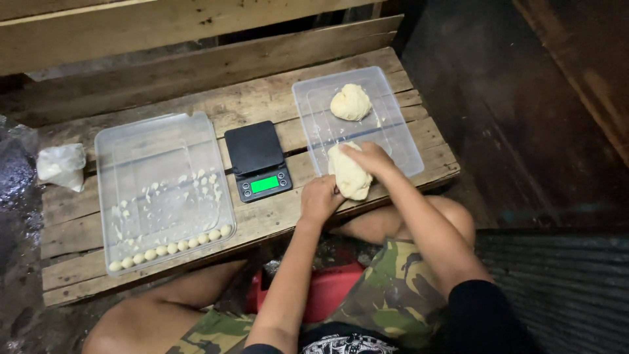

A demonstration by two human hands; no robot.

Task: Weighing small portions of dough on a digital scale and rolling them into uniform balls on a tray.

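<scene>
**Both hands on the dough at the tray's near edge**

Much of your grip is hidden. Your right hand point(370, 157) lies over the top of the large dough lump point(348, 174), so the fingers curl out of sight behind it and you cannot see how deep they press. Your left hand point(321, 198) is closed against the lump's lower left side; its fingertips are tucked under the dough and cannot be made out. The lump itself sits at the near edge of the right clear tray point(393, 124), partly overhanging onto the wooden pallet table point(275, 98).

Your forearms come up from the bottom of the frame, the right one crossing above your knee, the left one nearly straight. Your shoulders and lap are cut off.

A smaller dough ball point(350, 102) rests at the far end of the same tray. A black scale point(258, 160) with a lit green display stands between the trays. The left clear tray point(164, 144) holds a row of small dough balls point(171, 248) along its near wall, with blurred scraps above them.
</scene>
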